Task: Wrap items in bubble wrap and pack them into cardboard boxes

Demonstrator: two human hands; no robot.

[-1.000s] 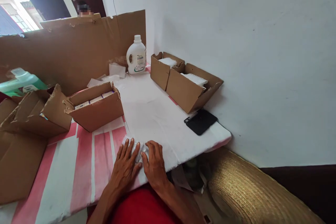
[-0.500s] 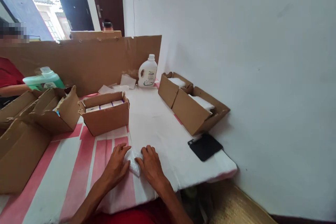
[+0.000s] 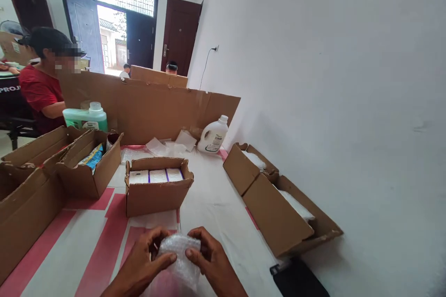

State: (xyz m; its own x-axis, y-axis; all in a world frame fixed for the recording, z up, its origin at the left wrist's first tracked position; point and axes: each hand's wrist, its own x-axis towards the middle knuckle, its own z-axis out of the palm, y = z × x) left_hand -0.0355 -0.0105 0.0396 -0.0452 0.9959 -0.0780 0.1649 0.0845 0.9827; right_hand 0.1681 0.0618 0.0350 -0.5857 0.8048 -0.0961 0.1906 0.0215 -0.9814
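Both my hands hold a small bundle wrapped in bubble wrap just above the near edge of the table. My left hand grips its left side with thumb and fingers curled around it. My right hand grips the right side the same way. Just beyond the bundle stands an open cardboard box with white packets standing in a row inside.
Two open boxes with white padding lie along the right wall. Open boxes stand at the left, a green bottle behind them. A white jug stands by a cardboard divider. A black device lies near right. A person in red sits beyond.
My hands went from pressing the wrapped bundle flat on the table to lifting it and gripping it between them. The view has tilted upward, showing the room beyond.
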